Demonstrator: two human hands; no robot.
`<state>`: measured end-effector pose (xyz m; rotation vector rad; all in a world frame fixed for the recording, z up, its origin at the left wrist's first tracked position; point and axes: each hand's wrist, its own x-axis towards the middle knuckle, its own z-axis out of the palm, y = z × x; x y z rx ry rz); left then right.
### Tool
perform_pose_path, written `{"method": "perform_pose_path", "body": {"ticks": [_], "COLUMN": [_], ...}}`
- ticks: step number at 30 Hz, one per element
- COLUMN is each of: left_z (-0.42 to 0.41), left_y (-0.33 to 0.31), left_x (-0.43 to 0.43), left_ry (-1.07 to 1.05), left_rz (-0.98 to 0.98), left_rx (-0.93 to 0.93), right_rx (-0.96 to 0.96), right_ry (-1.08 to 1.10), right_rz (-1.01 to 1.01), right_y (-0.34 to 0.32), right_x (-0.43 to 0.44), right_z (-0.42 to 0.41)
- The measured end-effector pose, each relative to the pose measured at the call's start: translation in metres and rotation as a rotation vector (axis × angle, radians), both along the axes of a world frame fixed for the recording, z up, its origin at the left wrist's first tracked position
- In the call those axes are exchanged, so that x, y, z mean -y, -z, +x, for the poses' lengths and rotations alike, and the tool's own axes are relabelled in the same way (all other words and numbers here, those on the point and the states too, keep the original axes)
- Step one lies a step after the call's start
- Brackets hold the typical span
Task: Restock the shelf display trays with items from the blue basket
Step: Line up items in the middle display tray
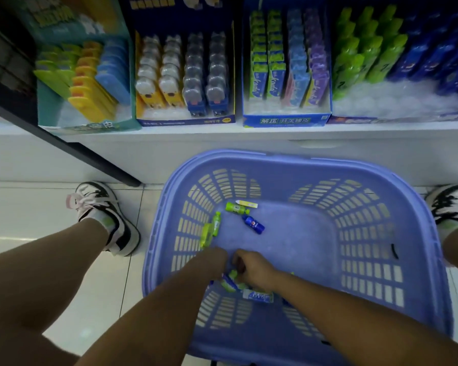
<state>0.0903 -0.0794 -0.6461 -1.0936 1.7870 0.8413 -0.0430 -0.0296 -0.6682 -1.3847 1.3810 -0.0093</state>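
Observation:
The blue basket (418, 207) stands on the floor below the shelf. On its floor lie a green mini bottle (234, 208), a blue mini bottle (253, 224), another green bottle (216, 223), a green flat pack (205, 235) and a yellow-white stick (248, 204). Both my hands reach into the basket's near side. My right hand (253, 268) curls its fingers round a green bottle (232, 276) in a small pile. My left hand (214, 262) points down into the same pile, its fingers hidden. A white-blue pack (258, 296) lies under my right wrist.
On the white shelf (222, 138) stand a teal tray (48, 109), a yellow-blue tray (185, 120), a blue eraser tray (286, 120) and a tray of green and blue bottles (381, 62). A dark post (90, 157) slants at left. My shoes (103, 215) flank the basket.

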Motion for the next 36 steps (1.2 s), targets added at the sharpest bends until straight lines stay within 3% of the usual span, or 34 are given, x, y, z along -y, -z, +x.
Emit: {"method": "perform_pose_path", "body": {"ticks": [2, 4, 9, 15, 19, 24, 27, 32, 36], "left_z": [-0.001, -0.003, -0.007, -0.005, 0.007, 0.024, 0.033, 0.026, 0.009], "left_y": [-0.007, -0.022, -0.075, -0.162, -0.226, -0.286, -0.301, -0.299, -0.292], "left_x": [0.011, 0.021, 0.051, 0.082, 0.087, 0.085, 0.088, 0.092, 0.097], "left_ry": [0.054, -0.044, -0.460, -0.790, -0.865, -0.975, -1.019, -1.200, -1.176], "left_rz": [0.006, -0.021, -0.065, 0.013, 0.095, 0.032, 0.008, 0.104, 0.185], "left_rx": [-0.059, -0.136, -0.365, -0.597, -0.706, -0.783, -0.849, -0.991, -0.997], "right_rx": [-0.027, -0.023, 0.006, 0.356, 0.597, 0.760, 0.650, 0.230, 0.027], "right_ry": [-0.056, -0.081, -0.104, 0.124, 0.259, 0.408, 0.427, 0.620, 0.515], "right_rz": [0.049, 0.141, 0.185, 0.133, 0.133, -0.086, -0.256, -0.655, -0.934], "right_y": [-0.010, -0.022, -0.078, -0.161, -0.210, -0.248, -0.260, -0.276, -0.285], "right_x": [0.016, 0.037, 0.076, 0.099, 0.097, 0.094, 0.097, 0.115, 0.135], "right_z": [-0.004, -0.013, -0.039, -0.063, -0.069, -0.057, -0.056, -0.072, -0.083]}}
